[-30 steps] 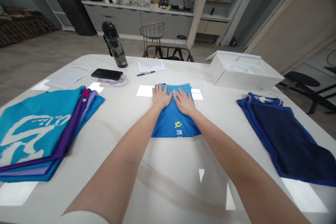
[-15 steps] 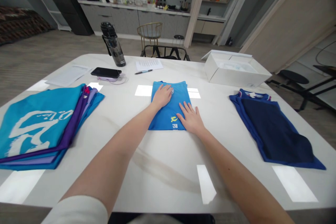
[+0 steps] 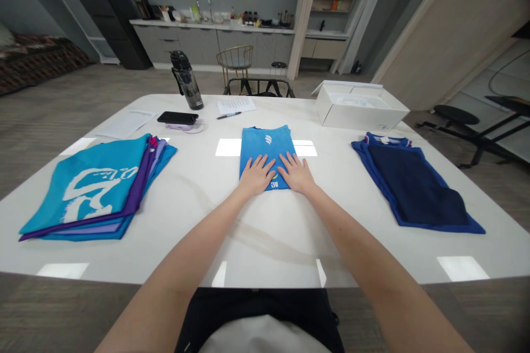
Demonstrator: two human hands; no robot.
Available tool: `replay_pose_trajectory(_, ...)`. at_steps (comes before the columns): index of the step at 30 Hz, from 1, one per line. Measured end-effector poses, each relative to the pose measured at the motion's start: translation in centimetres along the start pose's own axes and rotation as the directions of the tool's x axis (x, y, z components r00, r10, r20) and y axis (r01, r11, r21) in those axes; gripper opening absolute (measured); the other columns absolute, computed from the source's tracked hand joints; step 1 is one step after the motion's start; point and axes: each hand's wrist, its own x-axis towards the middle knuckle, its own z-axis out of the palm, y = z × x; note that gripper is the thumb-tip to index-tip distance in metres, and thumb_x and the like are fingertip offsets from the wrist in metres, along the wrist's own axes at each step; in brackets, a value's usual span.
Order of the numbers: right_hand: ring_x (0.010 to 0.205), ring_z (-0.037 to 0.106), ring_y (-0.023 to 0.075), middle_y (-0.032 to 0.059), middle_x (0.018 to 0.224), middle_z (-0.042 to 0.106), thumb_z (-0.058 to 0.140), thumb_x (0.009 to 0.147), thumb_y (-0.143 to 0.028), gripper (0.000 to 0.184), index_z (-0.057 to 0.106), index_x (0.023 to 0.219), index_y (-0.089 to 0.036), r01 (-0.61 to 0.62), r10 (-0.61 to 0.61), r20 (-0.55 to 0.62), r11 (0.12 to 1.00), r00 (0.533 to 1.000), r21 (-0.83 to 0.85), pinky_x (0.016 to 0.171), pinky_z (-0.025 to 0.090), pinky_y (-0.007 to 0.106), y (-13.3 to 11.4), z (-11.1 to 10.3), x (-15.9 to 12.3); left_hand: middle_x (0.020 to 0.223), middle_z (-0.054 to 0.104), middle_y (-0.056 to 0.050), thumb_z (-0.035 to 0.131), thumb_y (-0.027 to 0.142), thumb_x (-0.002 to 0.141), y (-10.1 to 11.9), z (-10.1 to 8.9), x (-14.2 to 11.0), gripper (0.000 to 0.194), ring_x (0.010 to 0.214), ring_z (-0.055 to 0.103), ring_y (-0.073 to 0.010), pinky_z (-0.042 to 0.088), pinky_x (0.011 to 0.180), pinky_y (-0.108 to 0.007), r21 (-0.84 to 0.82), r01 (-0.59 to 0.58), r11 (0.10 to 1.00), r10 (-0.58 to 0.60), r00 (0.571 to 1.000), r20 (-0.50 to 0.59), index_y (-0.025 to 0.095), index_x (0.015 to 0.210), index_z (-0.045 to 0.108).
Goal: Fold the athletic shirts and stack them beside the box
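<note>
A blue T-shirt point(image 3: 267, 146), folded into a neat rectangle, lies flat in the middle of the white table. It shows a small white logo near its far edge and a yellow and white print near its close edge, partly covered by my fingers. My left hand point(image 3: 257, 175) rests palm down on its near left part, fingers spread. Beside it, my right hand point(image 3: 297, 172) lies flat on the near right part, fingers also apart. Neither hand grips the cloth.
To the left is a stack of turquoise and purple shirts point(image 3: 103, 176); to the right, dark blue folded clothes point(image 3: 414, 185). Along the far side stand a water bottle point(image 3: 188, 83), phone point(image 3: 178, 117), papers point(image 3: 237, 105), a pen point(image 3: 229, 115) and an open white box point(image 3: 356, 110). The table's near edge point(image 3: 256, 287) shows.
My left hand has slid from the shirt's far part down to its near left side, uncovering the white logo. My right hand stays on the near right part. The view has tilted and shifted slightly.
</note>
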Motion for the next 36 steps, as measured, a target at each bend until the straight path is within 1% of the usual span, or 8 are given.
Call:
replay_pose_trajectory(5,0.157,0.018,0.0297,0.0065,0.171,0.023,0.027,0.106,-0.060,0.066,0.026,0.164,-0.029,-0.011,0.011,-0.011,1.000,1.000,0.024,0.125,0.014,0.059,-0.2,0.3,-1.3,0.168,0.030,-0.007,0.025,0.057,0.105,0.3,0.4,-1.1,0.062,0.157,0.023,-0.0262,0.015,0.127,-0.054,0.013,0.059,0.998,-0.059,0.998,-0.004,0.031,0.160,0.037)
replay_pose_trajectory(9,0.156,0.022,0.0282,0.0083,0.169,0.029,0.037,0.105,-0.058,0.065,0.034,0.161,-0.026,0.028,-0.024,-0.042,0.995,0.999,0.098,0.125,0.013,0.058,0.3,0.5,-2.4,0.170,0.026,-0.008,0.026,0.055,0.106,0.1,0.2,-2.5,0.061,0.158,0.021,-0.0258,0.012,0.128,-0.053,-0.009,0.027,1.000,-0.027,0.999,0.036,0.028,0.161,0.034)
replay_pose_trajectory(12,0.147,0.039,0.0246,0.0112,0.159,0.046,0.044,0.104,-0.051,0.054,0.054,0.147,-0.022,0.057,-0.028,-0.153,0.980,0.988,0.188,0.123,0.025,0.048,0.9,0.0,-3.2,0.168,0.032,-0.007,0.032,0.049,0.107,-0.4,-0.6,-3.5,0.057,0.156,0.025,-0.0234,0.016,0.128,-0.048,-0.095,-0.014,0.995,0.019,0.998,0.052,0.026,0.159,0.037)
replay_pose_trajectory(15,0.128,0.053,0.0248,0.0114,0.137,0.062,0.048,0.103,-0.043,0.037,0.069,0.126,-0.022,0.092,-0.051,-0.212,0.977,0.976,0.192,0.112,0.038,0.042,0.9,-0.7,-4.4,0.154,0.052,-0.009,0.043,0.045,0.105,-0.4,-1.4,-4.5,0.046,0.143,0.044,-0.0231,0.030,0.121,-0.040,-0.133,-0.070,0.989,0.071,0.997,0.003,0.022,0.142,0.057)
replay_pose_trajectory(17,0.121,0.055,0.0268,0.0106,0.127,0.065,0.050,0.102,-0.040,0.032,0.071,0.120,-0.024,0.123,-0.096,-0.185,0.983,0.978,0.139,0.106,0.040,0.044,0.5,-1.2,-5.4,0.138,0.062,-0.010,0.050,0.043,0.103,0.2,-1.9,-5.2,0.036,0.129,0.054,-0.0247,0.039,0.113,-0.039,-0.083,-0.096,0.992,0.094,0.995,-0.025,0.021,0.127,0.066)
replay_pose_trajectory(20,0.117,0.055,0.0285,0.0109,0.122,0.066,0.048,0.104,-0.037,0.029,0.069,0.119,-0.025,0.126,-0.114,-0.138,0.989,0.984,0.079,0.098,0.043,0.044,-0.5,-1.8,-6.6,0.124,0.066,-0.010,0.052,0.036,0.102,1.5,-2.2,-6.1,0.026,0.119,0.057,-0.0267,0.044,0.102,-0.040,0.005,-0.074,0.997,0.075,0.997,-0.029,0.021,0.117,0.067)
replay_pose_trajectory(27,0.115,0.055,0.0304,0.0098,0.120,0.065,0.050,0.103,-0.039,0.026,0.068,0.117,-0.028,0.084,-0.072,-0.120,0.992,0.990,0.097,0.091,0.044,0.044,-0.8,-1.9,-9.4,0.117,0.065,-0.008,0.049,0.029,0.103,3.0,-2.4,-8.5,0.021,0.109,0.061,-0.0236,0.048,0.093,-0.036,-0.020,-0.090,0.996,0.090,0.996,-0.023,0.021,0.111,0.067)
replay_pose_trajectory(36,0.108,0.058,0.0259,0.0064,0.113,0.068,0.055,0.101,-0.039,0.020,0.069,0.110,-0.027,0.112,-0.106,-0.057,0.987,0.993,0.117,0.087,0.042,0.037,-1.6,-2.8,-16.3,0.113,0.064,-0.006,0.049,0.026,0.101,5.4,-3.8,-14.6,0.019,0.099,0.068,-0.0199,0.053,0.088,-0.032,-0.151,-0.117,0.982,0.120,0.993,0.011,0.023,0.107,0.067)
